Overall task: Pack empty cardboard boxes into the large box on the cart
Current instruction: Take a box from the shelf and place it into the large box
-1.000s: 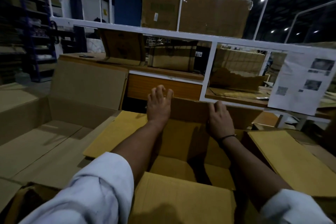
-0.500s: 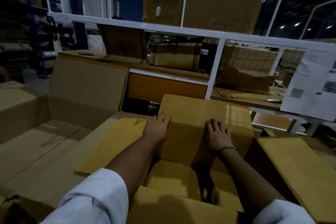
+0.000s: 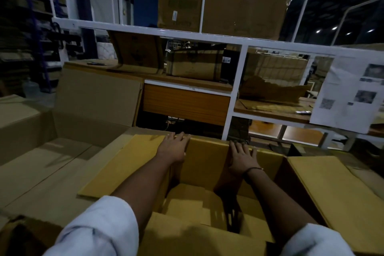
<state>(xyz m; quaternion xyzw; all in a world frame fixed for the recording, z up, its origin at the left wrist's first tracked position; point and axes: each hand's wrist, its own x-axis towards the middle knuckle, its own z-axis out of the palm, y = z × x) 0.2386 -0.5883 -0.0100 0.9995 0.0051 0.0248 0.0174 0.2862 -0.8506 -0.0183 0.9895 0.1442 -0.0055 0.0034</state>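
A yellow-brown cardboard box stands open in front of me, its left flap and right flap spread outward. My left hand lies flat at the far left corner of the box, fingers straight over the top edge. My right hand presses flat against the inside of the far wall, fingers reaching its top edge. The far flap is folded down out of sight. Bottom flaps show inside the box. A large open box lies to the left, its tall flap upright.
A white metal-framed workbench stands right behind the box, with cardboard boxes on its top rack and shelves. A printed paper sheet hangs at the right. Dark storage racks fill the far left.
The far flap, upright a second ago, has been pushed back and down over the far edge. Both hands moved forward and lower with it. The view has tilted slightly.
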